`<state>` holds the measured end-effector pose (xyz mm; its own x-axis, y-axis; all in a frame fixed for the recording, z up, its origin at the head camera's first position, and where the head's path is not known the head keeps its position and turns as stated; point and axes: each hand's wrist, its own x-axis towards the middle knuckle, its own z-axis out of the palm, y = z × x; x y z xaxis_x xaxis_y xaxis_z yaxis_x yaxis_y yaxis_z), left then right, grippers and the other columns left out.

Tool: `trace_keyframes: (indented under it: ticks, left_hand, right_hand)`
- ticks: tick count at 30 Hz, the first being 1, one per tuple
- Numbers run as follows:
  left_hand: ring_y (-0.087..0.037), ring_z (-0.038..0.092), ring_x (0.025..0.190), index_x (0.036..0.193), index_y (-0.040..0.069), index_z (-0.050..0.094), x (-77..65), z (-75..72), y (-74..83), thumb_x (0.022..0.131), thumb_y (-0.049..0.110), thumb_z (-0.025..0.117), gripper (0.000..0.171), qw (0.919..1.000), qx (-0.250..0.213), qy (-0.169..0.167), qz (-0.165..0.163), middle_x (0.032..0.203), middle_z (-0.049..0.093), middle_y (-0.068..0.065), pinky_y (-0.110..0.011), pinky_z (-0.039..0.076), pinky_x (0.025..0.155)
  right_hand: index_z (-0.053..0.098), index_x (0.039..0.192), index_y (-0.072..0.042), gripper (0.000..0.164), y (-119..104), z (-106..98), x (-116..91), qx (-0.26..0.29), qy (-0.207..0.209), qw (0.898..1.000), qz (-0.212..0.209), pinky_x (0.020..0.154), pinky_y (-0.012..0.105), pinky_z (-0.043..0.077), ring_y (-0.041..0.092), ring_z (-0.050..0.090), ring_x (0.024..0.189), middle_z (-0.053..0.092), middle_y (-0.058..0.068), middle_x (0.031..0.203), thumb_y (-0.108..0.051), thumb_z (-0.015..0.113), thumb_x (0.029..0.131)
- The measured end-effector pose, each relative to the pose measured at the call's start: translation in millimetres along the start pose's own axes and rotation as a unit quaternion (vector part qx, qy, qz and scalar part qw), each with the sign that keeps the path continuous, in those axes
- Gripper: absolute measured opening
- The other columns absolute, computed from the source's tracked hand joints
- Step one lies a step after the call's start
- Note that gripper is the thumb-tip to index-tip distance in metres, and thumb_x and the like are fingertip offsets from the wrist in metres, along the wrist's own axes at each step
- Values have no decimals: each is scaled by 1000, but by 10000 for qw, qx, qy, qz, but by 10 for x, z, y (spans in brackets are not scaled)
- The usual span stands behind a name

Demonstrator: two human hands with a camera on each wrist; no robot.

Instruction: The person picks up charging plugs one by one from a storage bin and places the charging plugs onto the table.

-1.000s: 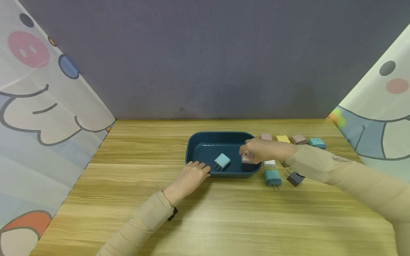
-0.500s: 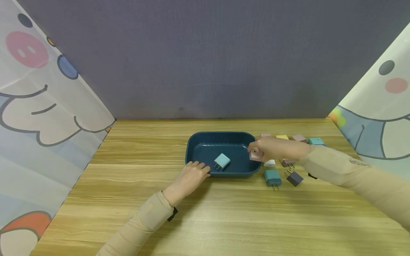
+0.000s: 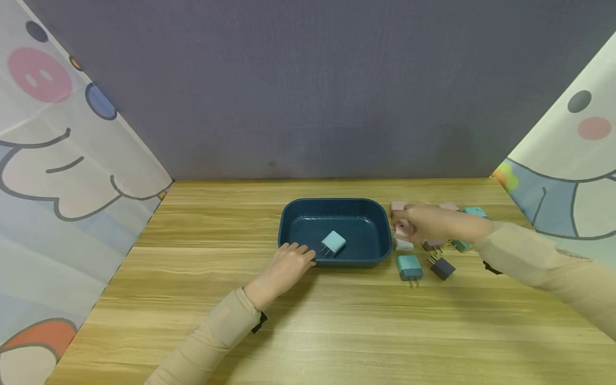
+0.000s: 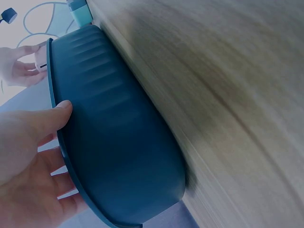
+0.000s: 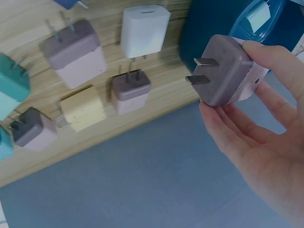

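Note:
My left hand [image 3: 281, 267] grips the near-left rim of a dark teal tray [image 3: 356, 227]. In the left wrist view its thumb [image 4: 52, 121] lies on the outer wall and the fingers pass over the rim. One light-blue charger plug [image 3: 334, 242] rests in the tray, prongs toward the front left. Just off the tray's right end, my right hand [image 3: 428, 220] holds a pink and mauve charger plug [image 5: 225, 71] between thumb and fingers. Its two flat prongs point away from the palm in the right wrist view.
Right of the tray lie several more charger plugs: a white one [image 5: 144, 31], a yellow one [image 5: 83, 109], a teal one [image 3: 409, 267], a dark one [image 3: 441, 268], and others in pink-mauve and turquoise. A grey panel [image 3: 332, 96] stands behind the wooden table [image 3: 337, 321].
My right hand has moved right with the pink and mauve charger plug, from above the tray's right part to beyond its right rim. The left hand and tray have stayed put.

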<state>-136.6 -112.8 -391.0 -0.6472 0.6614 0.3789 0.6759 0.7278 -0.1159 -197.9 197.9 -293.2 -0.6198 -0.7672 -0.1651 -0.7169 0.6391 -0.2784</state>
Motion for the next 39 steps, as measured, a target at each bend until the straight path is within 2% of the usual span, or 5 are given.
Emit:
trace_keyframes:
  ticks: [12,21,28,34,39]
  left_hand:
    - [-14,48,58,76,14,60,1,5,0,80,25,65,13,10000,23,7,31,68,57,1,-23,31,50]
    - [-14,47,57,75,14,60,3,4,-7,80,24,65,13,10000,23,81,36,67,57,1,-23,30,50]
    - [-15,48,57,75,13,60,7,2,-8,80,24,65,12,10000,13,57,26,68,57,0,-24,31,49]
    - [-15,47,57,76,13,60,6,-1,-5,80,24,65,12,10000,10,12,31,68,57,0,-23,29,49]
    - [-14,46,57,76,13,61,4,-7,-1,80,24,65,11,10000,-8,-22,26,68,57,0,-23,29,49]
  right_hand:
    - [60,102,2,30,142,58,-180,-46,252,9993,279,48,21,30,4,33,51,43,-6,59,-3,66,73]
    - [63,90,0,21,311,139,-331,-384,872,9949,-329,49,19,29,-1,29,53,54,-7,66,0,68,70]
    - [58,99,7,31,370,148,-469,405,377,9967,586,47,21,32,2,34,52,55,-2,74,4,66,69]
    - [56,101,8,31,409,203,-582,420,378,9957,728,47,20,30,1,31,50,39,-6,58,4,65,71]
    - [56,102,6,30,429,259,-669,383,360,9936,998,48,21,29,1,30,49,36,-7,57,0,64,75]
